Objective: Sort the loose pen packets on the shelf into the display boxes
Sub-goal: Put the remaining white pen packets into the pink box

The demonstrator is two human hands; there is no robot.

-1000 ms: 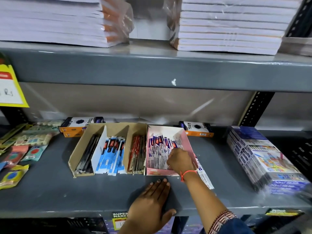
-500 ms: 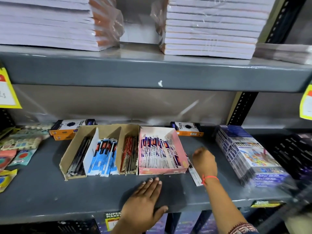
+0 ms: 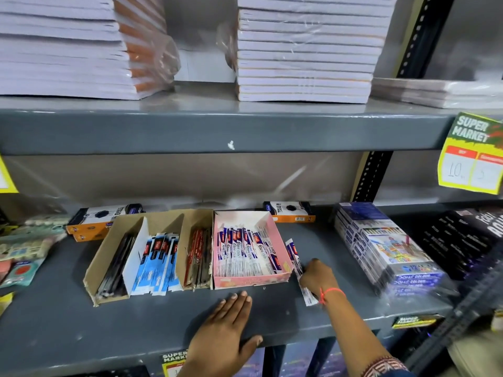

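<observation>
On the grey shelf (image 3: 68,317) stands a pink display box (image 3: 283,240) filled with white-and-blue pen packets (image 3: 242,251). Left of it a brown cardboard box (image 3: 100,259) holds black pens, blue packets (image 3: 158,259) and red packets (image 3: 198,254) in separate slots. Loose white-and-blue packets (image 3: 292,250) lie on the shelf just right of the pink box. My right hand (image 3: 317,276) rests on them with its fingers curled around them. My left hand (image 3: 226,325) lies flat, palm down, on the shelf's front edge, holding nothing.
Wrapped colour-pencil packs (image 3: 381,246) sit to the right, dark boxes (image 3: 462,238) beyond them. Two orange-and-white boxes (image 3: 100,219) stand at the back. Sachets (image 3: 24,248) lie at the far left. Notebook stacks (image 3: 304,50) fill the upper shelf. A yellow price tag (image 3: 473,156) hangs at right.
My right hand left the pink box, swung out to the right over the shelf, then came back onto the loose packets beside the box. My left hand stayed flat.
</observation>
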